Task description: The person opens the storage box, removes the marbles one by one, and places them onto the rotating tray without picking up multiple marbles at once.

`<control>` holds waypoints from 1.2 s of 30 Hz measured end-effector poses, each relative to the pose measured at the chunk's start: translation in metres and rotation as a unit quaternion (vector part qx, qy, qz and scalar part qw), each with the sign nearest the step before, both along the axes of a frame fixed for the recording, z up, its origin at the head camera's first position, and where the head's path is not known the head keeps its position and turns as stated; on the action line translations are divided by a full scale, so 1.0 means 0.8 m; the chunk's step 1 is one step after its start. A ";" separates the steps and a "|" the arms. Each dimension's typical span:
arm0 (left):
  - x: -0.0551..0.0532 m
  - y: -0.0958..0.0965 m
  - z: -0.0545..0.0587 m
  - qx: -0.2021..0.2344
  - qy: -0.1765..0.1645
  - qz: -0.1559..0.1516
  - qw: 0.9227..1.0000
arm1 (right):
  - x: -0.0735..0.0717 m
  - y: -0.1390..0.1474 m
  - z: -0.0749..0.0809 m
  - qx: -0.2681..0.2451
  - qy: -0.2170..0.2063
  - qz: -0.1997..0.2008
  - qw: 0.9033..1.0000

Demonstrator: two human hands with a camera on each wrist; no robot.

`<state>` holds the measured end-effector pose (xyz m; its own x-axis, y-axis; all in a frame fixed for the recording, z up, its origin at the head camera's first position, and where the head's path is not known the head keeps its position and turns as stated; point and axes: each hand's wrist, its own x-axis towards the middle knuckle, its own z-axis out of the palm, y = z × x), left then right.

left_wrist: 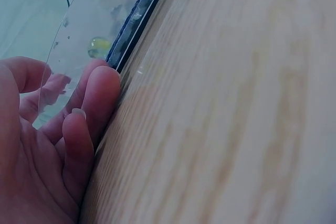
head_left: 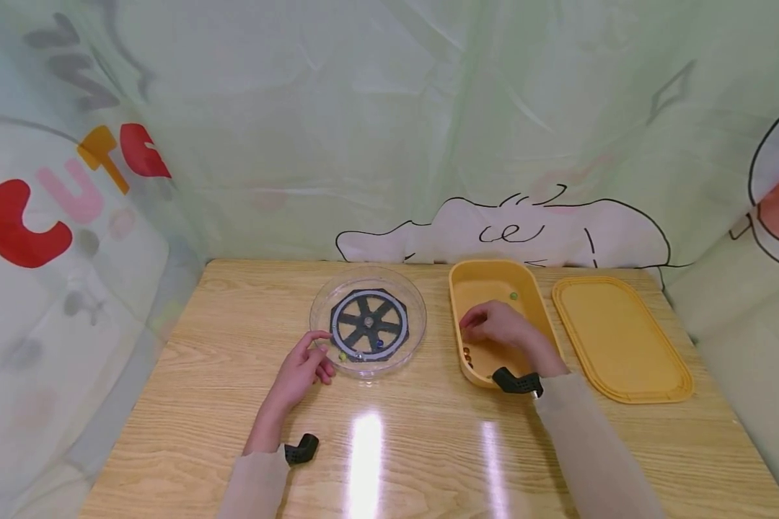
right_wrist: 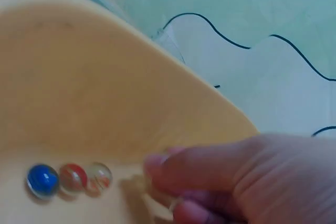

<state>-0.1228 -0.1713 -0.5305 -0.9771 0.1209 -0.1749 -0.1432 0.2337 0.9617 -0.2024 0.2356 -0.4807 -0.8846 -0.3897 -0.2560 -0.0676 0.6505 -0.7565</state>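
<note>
At the near left edge of a clear round dish (head_left: 417, 339), my left hand (head_left: 301, 371) holds the rim, its fingers bent around the wall. Inside the dish lie a yellow-green marble (head_left: 342, 356) and a blue marble (head_left: 379, 344), over a dark spoked ring (head_left: 368, 324). My right hand (head_left: 498, 324) reaches down into a yellow bin (head_left: 490, 268), thumb and fingertips close together by its left wall. I cannot tell whether a marble is between them. Beside those fingertips, a blue marble (right_wrist: 43, 181), a red marble (right_wrist: 73, 177) and a clear orange-streaked marble (right_wrist: 98, 178) sit in a row.
A green marble (head_left: 514, 295) lies toward the far end of the bin. To the right, a flat yellow lid (head_left: 623, 339) rests on the wooden table (head_left: 422, 447). A printed curtain (head_left: 337, 144) hangs behind the table's far edge.
</note>
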 end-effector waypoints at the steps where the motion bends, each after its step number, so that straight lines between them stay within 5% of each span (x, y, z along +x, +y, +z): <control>1: 0.000 0.000 0.000 0.001 0.001 -0.001 1.000 | 0.000 0.001 0.002 -0.006 0.004 -0.004 1.000; 18: 0.001 0.001 0.003 -0.001 -0.005 0.002 1.000 | 0.008 0.007 0.035 -0.090 0.038 -0.026 0.995; 36: 0.001 0.001 0.002 0.002 -0.003 0.000 1.000 | 0.024 -0.026 0.058 -0.080 0.095 -0.025 0.992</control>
<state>-0.1223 -0.1705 -0.5291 -0.9762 0.1206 -0.1801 -0.1490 0.2302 0.9617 -0.1834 0.2146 -0.4341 -0.9302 -0.3663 -0.0218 -0.1889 0.5290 -0.8273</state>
